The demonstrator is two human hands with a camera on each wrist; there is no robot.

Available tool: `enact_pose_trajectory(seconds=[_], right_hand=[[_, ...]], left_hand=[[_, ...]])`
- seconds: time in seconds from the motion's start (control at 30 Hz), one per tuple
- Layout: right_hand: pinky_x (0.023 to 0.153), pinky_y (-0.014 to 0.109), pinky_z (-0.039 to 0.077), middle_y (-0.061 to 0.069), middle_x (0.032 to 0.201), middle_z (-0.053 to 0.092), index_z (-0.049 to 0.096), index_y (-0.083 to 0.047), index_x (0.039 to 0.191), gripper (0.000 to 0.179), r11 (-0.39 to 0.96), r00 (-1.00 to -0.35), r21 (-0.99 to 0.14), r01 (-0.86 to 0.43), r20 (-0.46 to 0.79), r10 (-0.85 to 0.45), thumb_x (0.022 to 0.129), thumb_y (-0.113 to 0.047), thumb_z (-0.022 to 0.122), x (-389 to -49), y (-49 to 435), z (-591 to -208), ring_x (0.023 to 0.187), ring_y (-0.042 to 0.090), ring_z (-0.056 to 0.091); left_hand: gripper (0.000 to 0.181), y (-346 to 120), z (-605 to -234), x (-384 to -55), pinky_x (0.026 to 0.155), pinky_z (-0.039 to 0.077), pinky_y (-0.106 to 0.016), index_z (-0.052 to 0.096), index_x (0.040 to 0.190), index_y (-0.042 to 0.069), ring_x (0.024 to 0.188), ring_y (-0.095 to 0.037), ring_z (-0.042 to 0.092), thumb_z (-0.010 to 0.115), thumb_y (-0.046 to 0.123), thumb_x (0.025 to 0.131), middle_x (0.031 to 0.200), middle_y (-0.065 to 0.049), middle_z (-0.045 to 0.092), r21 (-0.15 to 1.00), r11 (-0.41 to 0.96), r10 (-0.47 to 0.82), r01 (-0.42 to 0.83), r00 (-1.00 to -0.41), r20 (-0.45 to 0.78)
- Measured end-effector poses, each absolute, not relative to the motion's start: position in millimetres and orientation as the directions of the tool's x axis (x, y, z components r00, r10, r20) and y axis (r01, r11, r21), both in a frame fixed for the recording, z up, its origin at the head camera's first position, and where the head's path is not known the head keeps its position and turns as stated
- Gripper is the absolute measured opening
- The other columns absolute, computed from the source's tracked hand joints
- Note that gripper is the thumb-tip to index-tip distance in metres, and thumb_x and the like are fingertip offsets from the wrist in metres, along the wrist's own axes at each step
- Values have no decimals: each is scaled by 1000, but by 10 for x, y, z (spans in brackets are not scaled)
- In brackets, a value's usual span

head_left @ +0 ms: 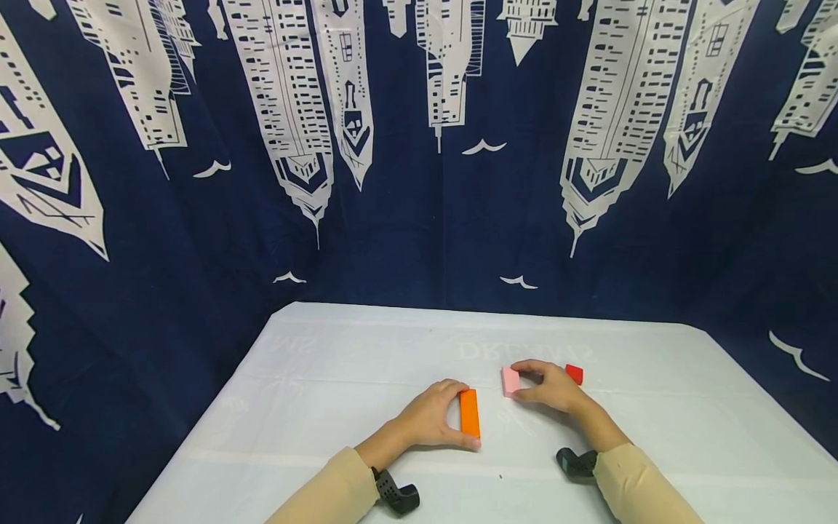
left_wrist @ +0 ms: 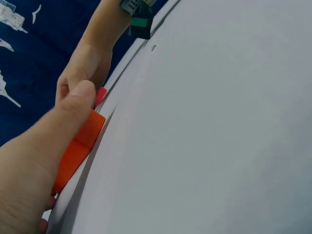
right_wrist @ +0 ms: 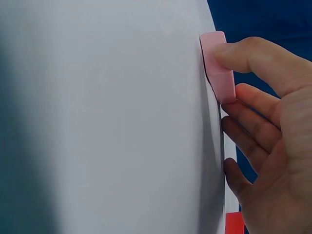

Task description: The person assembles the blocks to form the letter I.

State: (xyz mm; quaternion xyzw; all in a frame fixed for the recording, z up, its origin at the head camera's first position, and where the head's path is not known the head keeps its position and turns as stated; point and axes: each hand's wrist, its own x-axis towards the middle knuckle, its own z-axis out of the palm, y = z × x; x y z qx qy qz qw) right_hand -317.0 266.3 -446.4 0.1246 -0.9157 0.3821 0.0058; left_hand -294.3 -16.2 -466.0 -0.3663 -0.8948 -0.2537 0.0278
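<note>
My left hand (head_left: 433, 415) holds an orange block (head_left: 469, 413) lengthwise, thumb at its near end and fingers at its far end. In the left wrist view the thumb lies over the orange block (left_wrist: 82, 146), hiding part of it. To the right and a little farther back, my right hand (head_left: 553, 386) pinches a small pink block (head_left: 510, 381) between thumb and fingertips. The right wrist view shows the thumb on one face of the pink block (right_wrist: 219, 80) and the other fingers spread below. Just behind the right hand lies a red block (head_left: 574, 374), partly hidden by it.
A white-covered table (head_left: 327, 407) carries all the blocks. Behind it hangs a dark blue cloth (head_left: 406, 233) printed with white buildings and birds. Dark wrist devices (head_left: 396, 496) sit on both forearms, close over the table. A tiny dark speck (head_left: 500, 477) lies near the front.
</note>
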Motion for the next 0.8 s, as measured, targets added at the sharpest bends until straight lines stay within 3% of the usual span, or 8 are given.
enact_pose_trajectory(seconds=[0.3,0.47,0.8], right_hand=[[100,55,43,14,118,65,67,-3,116,48,676,-970,-696,-242,163,-179,74,-21,82,-3168,2680,-4480,115,36,55],[99,53,44,14,118,65,67,-3,117,48,656,-969,-714,-246,171,-177,76,-23,81,-3151,2644,-4431,114,35,55],[101,57,39,13,119,65,67,-6,119,51,649,-963,-712,-270,199,-183,77,-31,81,-3082,2476,-4239,115,34,54]], left_hand=[[56,-171,-4686,-2963,108,37,-32,51,136,9,127,-18,49,59,44,94,135,-5,54,426,573,648,700,-705,288],[48,-177,-4688,-2954,108,36,-30,52,135,7,126,-17,49,60,30,93,133,-4,55,448,558,643,698,-705,298],[49,-177,-4701,-2967,108,36,-30,52,135,8,125,-16,49,60,29,92,133,-3,55,458,554,641,695,-707,299]])
